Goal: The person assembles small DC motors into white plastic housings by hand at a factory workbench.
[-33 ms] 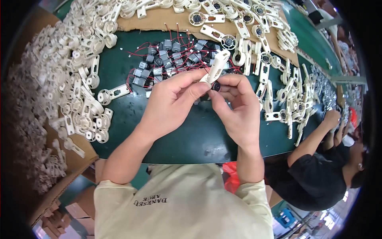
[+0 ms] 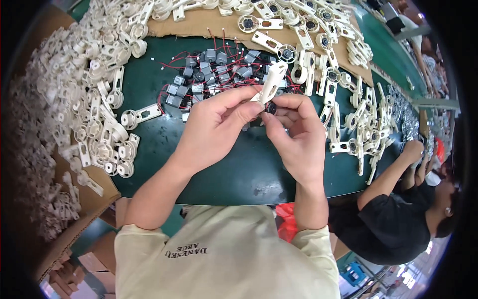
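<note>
My left hand (image 2: 215,124) pinches a cream plastic housing (image 2: 274,82) between thumb and fingers, its long slotted handle tilted up and away from me. Close against it, my right hand (image 2: 298,132) is closed on a small motor with a round black end (image 2: 270,107). The two parts meet between my fingertips; whether the motor is seated in the housing is hidden by the fingers. Just beyond my hands lies a pile of small grey motors (image 2: 206,70) with thin red and black wires.
Cream housings are heaped at the left (image 2: 107,127); others with black centres lie on cardboard (image 2: 199,22) at the back and on the right (image 2: 368,127). One housing (image 2: 142,115) lies on the green table (image 2: 234,174). A co-worker in black (image 2: 393,224) works at the right.
</note>
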{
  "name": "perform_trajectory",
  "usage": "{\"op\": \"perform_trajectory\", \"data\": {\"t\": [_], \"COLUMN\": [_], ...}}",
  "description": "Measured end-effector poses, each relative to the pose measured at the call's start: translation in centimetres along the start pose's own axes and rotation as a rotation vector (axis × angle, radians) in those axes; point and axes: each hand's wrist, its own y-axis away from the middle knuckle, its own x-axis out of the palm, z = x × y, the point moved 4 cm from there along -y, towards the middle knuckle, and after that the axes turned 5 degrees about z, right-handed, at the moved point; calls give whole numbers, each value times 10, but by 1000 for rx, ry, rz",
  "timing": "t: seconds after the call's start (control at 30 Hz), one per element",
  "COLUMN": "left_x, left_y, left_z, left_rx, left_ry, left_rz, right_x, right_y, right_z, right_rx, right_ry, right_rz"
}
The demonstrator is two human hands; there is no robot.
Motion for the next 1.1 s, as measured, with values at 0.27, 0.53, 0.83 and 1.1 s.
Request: {"op": "perform_trajectory", "data": {"t": [0.27, 0.53, 0.83, 1.1], "left_x": [0, -1, 0, 1], "left_y": [1, -4, -2, -4], "left_z": [-3, 1, 5, -3], "left_rx": [-32, 4, -32, -61], "left_ry": [99, 257, 230, 280], "left_rz": [8, 148, 178, 205], "right_x": [-2, -4, 2, -1], "right_y": [0, 1, -2, -4], "right_z": [-2, 7, -4, -4], "right_rx": [-203, -161, -165, -165], "right_ry": [133, 136, 98, 5], "right_rz": [55, 29, 14, 2]}}
